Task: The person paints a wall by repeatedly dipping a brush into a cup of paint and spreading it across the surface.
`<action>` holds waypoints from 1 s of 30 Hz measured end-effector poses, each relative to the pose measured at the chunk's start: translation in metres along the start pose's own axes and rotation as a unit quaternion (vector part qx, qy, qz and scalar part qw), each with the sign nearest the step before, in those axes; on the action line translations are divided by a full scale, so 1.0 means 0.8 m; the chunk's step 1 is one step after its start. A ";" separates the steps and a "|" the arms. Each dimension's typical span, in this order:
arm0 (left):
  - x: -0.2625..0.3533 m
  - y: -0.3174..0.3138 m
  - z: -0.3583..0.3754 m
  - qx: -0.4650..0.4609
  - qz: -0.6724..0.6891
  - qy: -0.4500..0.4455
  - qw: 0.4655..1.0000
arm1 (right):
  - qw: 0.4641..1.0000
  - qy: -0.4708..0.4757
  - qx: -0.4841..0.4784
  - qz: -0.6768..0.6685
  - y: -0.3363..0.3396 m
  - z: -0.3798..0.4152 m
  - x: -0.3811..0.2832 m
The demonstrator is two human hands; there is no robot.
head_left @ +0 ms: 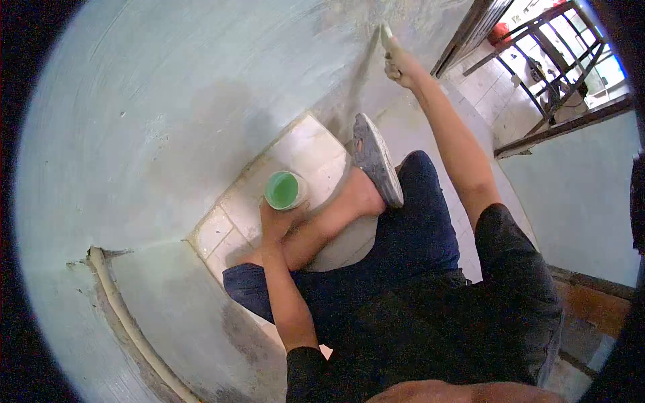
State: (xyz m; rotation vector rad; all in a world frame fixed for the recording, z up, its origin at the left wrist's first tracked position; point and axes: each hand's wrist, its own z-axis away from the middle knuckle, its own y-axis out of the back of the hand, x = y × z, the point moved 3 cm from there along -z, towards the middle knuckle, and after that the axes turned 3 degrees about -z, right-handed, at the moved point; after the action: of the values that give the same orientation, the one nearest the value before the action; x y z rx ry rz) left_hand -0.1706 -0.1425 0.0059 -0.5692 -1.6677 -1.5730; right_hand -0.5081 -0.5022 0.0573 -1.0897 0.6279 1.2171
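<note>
In my left hand is a whitish cup of green paint, its open top facing me. The fingers wrap round its lower side, just above my bent leg. My right arm reaches out to the wall, and my right hand is closed round a small pale paintbrush. Its tip is at the wall surface near a patchy, stained area; whether it touches cannot be made out. The wall is pale green with streaky brush marks.
Below the wall lies a tiled floor, with my grey sandal on my foot. A pipe runs along the wall at lower left. Through the doorway at upper right stand a dark metal frame and a red object.
</note>
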 end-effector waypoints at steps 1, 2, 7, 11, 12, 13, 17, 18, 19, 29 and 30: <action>0.009 0.003 0.003 0.001 0.059 0.020 0.998 | 0.999 0.031 0.009 -0.003 -0.007 -0.002 -0.002; 0.012 0.002 0.005 -0.003 0.058 0.020 0.998 | 1.000 0.022 0.003 0.016 -0.023 -0.006 0.008; 0.019 0.002 -0.003 -0.001 0.033 0.000 0.999 | 0.991 -0.066 -0.035 0.112 -0.110 0.036 0.071; 0.006 -0.012 -0.009 -0.009 0.022 -0.012 1.000 | 0.955 -0.126 -0.205 0.171 -0.102 0.097 0.064; 0.006 -0.011 -0.009 -0.005 0.008 -0.021 1.000 | 0.978 -0.053 -0.131 0.153 -0.097 0.098 0.044; 0.005 -0.009 -0.006 -0.001 -0.006 -0.027 1.000 | 0.989 0.018 -0.057 0.134 -0.090 0.097 0.029; 0.002 -0.009 -0.004 0.005 0.042 -0.002 0.999 | 0.999 0.007 -0.046 0.025 -0.070 0.026 -0.012; 0.001 -0.009 -0.005 0.003 0.034 0.000 0.999 | 0.998 -0.001 -0.064 -0.003 -0.079 0.015 -0.010; 0.001 -0.010 -0.007 0.003 0.026 0.001 1.000 | 1.000 0.005 0.010 -0.019 -0.116 0.040 -0.004; 0.022 0.001 -0.001 0.020 0.100 0.013 0.995 | 0.996 -0.023 -0.030 0.076 -0.087 0.090 0.048; 0.013 -0.005 -0.003 0.011 0.065 0.002 0.998 | 0.999 0.006 0.022 0.045 -0.057 0.041 0.042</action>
State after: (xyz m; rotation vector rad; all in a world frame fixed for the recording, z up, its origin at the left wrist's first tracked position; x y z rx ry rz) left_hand -0.1794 -0.1474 0.0114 -0.6491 -1.6102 -1.4606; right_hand -0.4606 -0.4571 0.0555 -1.0413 0.7163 1.2680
